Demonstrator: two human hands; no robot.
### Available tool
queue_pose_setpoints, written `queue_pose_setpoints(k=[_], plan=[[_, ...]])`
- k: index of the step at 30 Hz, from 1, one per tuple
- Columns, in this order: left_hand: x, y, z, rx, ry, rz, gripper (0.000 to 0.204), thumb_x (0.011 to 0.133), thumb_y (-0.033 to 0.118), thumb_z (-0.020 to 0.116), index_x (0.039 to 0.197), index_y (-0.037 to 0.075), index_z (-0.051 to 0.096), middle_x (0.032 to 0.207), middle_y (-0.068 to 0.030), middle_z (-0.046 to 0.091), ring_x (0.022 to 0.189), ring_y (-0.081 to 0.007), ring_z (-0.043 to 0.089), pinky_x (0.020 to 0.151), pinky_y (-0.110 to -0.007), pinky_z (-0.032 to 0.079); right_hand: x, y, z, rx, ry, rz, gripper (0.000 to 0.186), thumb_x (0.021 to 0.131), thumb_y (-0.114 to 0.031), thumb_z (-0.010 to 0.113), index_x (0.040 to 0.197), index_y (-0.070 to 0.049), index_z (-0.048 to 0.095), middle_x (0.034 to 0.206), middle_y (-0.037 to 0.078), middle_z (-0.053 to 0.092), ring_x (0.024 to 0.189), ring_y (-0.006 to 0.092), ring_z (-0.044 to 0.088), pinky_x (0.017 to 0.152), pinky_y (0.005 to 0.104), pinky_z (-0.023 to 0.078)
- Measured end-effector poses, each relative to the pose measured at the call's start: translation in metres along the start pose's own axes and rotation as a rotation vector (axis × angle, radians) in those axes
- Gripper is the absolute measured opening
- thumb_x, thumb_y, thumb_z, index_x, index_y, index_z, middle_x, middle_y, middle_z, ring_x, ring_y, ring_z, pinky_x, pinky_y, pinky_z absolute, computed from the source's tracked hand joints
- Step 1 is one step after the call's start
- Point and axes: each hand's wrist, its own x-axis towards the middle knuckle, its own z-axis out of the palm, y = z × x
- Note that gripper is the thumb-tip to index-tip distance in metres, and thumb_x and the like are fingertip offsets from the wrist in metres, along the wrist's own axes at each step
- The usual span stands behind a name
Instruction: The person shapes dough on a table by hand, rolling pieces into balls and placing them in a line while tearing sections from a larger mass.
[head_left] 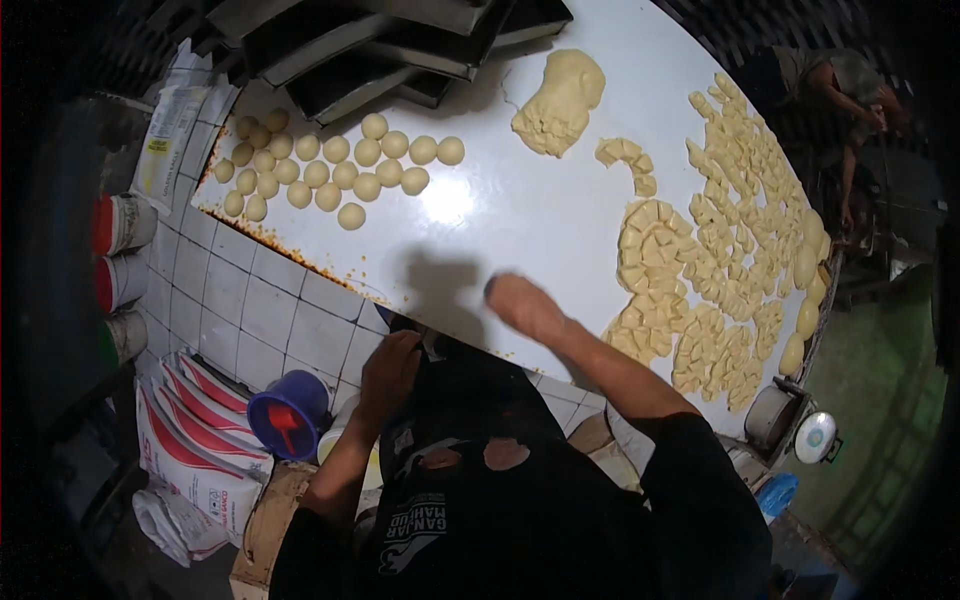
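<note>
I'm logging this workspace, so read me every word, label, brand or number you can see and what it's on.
I don't copy wording, but print shows here:
Black shirt: white lettering, upside down.
Red-and-white sacks: lettering, small lines too blurred.
White bag, yellow patch: print mostly too small.

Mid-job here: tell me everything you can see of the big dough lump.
The dough lump is pale yellow, soft-looking and uneven: smoother and rounded at its far end, rough and creased at the near end. It lies slanted on the white table, between the round dough balls and the cut dough pieces. Only the table visibly touches it.
</note>
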Motion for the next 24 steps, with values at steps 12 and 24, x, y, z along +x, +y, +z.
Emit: queue_pose_setpoints(k=[12, 24], plan=[[-0.016, -0.001, -0.035, 0.006, -0.046, -0.08, 0.023, 0.102, 0.011, 0.065, 0.123, 0.003, 0.068, 0.118, -0.0198, 0.072, 0.116, -0.0397, 0.07, 0.098, -0.046, 0.058, 0.021, 0.01, -0.036, 0.379, 0.614, 0.168, 0.021, 0.086, -0.02, 0.083, 0.085, -0.01, 0.065, 0.095, 0.011, 0.066, 0.097, 0.0364, 0.062, 0.084, 0.0516, 0.045], [-0.013, -0.086, -0.071, -0.076, 0.005, 0.017, 0.023, 0.1, 0.011, 0.069, 0.121, 0.001, 0.067, 0.118, -0.0143, 0.07, 0.11, -0.0341, 0.07, 0.093, -0.044, 0.059, 0.056, -0.055, -0.116, 0.394, 0.347, 0.466, 0.06, 0.096, -0.004, 0.072, 0.151, -0.004, 0.049, 0.142, 0.027, 0.063, 0.128, 0.0458, 0.063, 0.109, 0.0523, 0.051]])
